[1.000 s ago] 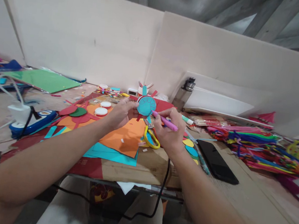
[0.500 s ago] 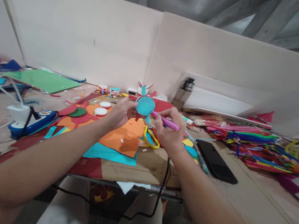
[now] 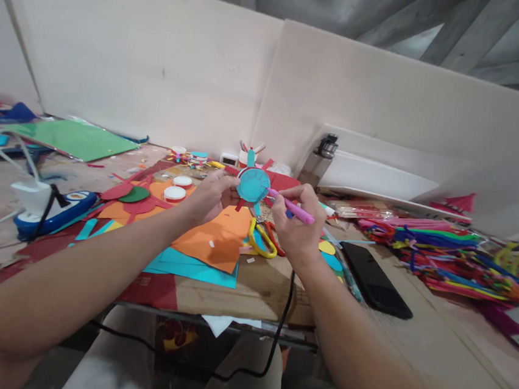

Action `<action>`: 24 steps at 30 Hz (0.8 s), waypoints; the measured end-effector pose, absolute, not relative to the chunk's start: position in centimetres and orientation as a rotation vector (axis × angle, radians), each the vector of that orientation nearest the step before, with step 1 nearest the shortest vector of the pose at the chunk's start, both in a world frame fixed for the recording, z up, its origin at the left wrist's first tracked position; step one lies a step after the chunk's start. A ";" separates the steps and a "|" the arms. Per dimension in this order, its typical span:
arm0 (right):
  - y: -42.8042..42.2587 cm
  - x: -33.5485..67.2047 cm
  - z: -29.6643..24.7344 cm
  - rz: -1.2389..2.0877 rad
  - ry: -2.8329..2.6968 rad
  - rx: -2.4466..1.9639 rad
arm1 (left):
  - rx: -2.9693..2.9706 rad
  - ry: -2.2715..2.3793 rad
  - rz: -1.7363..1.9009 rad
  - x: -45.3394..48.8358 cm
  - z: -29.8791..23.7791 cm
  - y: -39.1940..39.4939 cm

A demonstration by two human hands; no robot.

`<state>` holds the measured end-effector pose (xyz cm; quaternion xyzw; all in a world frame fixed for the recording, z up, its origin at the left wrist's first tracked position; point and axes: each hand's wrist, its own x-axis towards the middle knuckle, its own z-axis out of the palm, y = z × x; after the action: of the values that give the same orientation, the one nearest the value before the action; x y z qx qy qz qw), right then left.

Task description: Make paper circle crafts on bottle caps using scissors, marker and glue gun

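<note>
Two bare hands meet over the desk in the head view, the only one there is; the left hand [image 3: 216, 196] reaches in from eight o'clock, thumb and fingers pinched on the nine o'clock edge of a turquoise paper disc [image 3: 253, 185], so the gap between them is only the disc's edge; the disc is held up at the middle of the view, face to the camera, with lines drawn on it; turquoise strips jut from its rim at twelve and five, red strips at one and seven; the right hand [image 3: 298, 222] comes from four o'clock, its fingers closed around a pink marker pen [image 3: 301, 212], whose tip is at the disc's three o'clock edge, touching or just beside it, I cannot tell which.

Taking the disc as the centre of the dial, yellow-handled scissors [image 3: 264, 255] lie between five and six; an orange paper sheet [image 3: 223, 234] lies at seven, over turquoise sheets [image 3: 215, 277]; a white-topped, red-sided round piece [image 3: 174, 194] is at nine; a black smartphone [image 3: 375, 279] lies at four, bundled pipe cleaners [image 3: 447, 243] at three; a black-capped bottle [image 3: 316, 168] stands between two and three.
</note>
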<state>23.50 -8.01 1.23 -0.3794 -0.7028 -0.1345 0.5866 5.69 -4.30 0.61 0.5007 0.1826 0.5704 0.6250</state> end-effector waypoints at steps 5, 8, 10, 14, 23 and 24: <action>-8.2 23.5 1.4 -0.321 -1.640 -0.902 | 1.146 0.411 1.310 5.6 0.5 -4.2; -8.3 23.4 1.4 -0.322 -1.639 -0.888 | 1.148 0.401 1.309 5.5 0.4 -4.1; -8.3 23.4 1.4 -0.314 -1.645 -0.885 | 1.150 0.398 1.307 5.5 0.4 -4.0; -8.2 23.4 1.2 -0.309 -1.670 -0.876 | 1.140 0.403 1.305 5.6 0.5 -4.1; -8.3 23.2 1.1 -0.317 -1.715 -0.874 | 1.138 0.406 1.303 5.6 0.5 -4.3; -8.3 23.2 1.1 -0.314 -1.717 -0.876 | 1.135 0.407 1.306 5.6 0.6 -4.3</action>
<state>23.21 -8.28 1.12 -0.3716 -0.7286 -0.1331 0.5598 5.63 -4.31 0.57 0.4956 0.1779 0.5702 0.6305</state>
